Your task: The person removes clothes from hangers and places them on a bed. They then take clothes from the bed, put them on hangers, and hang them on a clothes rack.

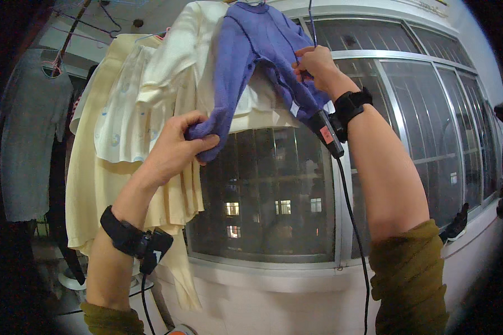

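A purple long-sleeved knit top (257, 31) hangs high in front of me. My left hand (188, 138) pinches the end of its left-side sleeve (228, 92) between thumb and fingers. Up at the right, my right hand (316, 67) has its fingers curled around a thin dark rod (312, 25), which runs upward out of view. The top's other sleeve (295, 90) drops behind that hand and wrist. Directly behind the purple top hangs a white long-sleeved garment (172, 63).
Cream garments (105, 184) and a pale patterned skirt-like piece (123, 113) hang at left, beyond them a grey garment (31, 138). Metal-framed windows (268, 201) span the wall. Black cables (352, 209) trail from both wrist devices. A dark shoe (457, 226) rests on the right sill.
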Demonstrator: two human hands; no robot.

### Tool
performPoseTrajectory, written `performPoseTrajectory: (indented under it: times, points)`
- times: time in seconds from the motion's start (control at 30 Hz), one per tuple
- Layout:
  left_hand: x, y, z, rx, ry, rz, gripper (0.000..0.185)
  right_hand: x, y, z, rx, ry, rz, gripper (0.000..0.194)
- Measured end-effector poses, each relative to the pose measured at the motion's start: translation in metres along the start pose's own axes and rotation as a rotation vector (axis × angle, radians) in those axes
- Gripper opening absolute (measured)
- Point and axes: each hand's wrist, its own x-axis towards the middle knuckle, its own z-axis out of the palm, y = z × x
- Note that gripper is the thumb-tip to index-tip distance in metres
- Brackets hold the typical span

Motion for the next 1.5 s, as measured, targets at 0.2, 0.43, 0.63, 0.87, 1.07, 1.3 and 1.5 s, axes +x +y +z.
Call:
performPoseTrajectory:
  times: [0.2, 0.43, 0.63, 0.87, 1.07, 1.3, 1.5]
  points:
    - [0.008, -0.015, -0.005, -0.119, -0.016, 0.118, 0.015, 0.032, -0.004, 0.016, 0.151, -0.013, 0.031, 0.034]
    - [0.002, -0.034, -0.019, -0.159, 0.067, -0.014, 0.015, 0.006, 0.004, -0.017, 0.000, -0.001, 0.042, 0.034]
    - [0.007, -0.040, -0.030, -0.184, 0.018, 0.009, 0.016, 0.015, -0.004, -0.003, -0.086, -0.060, 0.042, 0.040]
    - [0.006, -0.034, -0.036, -0.201, 0.055, 0.053, 0.015, 0.039, -0.033, 0.020, -0.030, -0.124, 0.042, 0.040]
    - [0.000, -0.036, -0.039, -0.129, 0.115, 0.027, 0.013, 0.001, -0.017, -0.033, -0.112, -0.167, 0.010, 0.036]
    - [0.004, -0.032, -0.032, -0.123, 0.105, 0.030, 0.014, 0.000, -0.024, -0.039, -0.123, -0.183, 0.090, 0.046]
    - [0.005, -0.037, -0.031, -0.173, 0.118, 0.047, 0.018, 0.031, -0.014, 0.000, 0.030, -0.074, 0.046, 0.038]
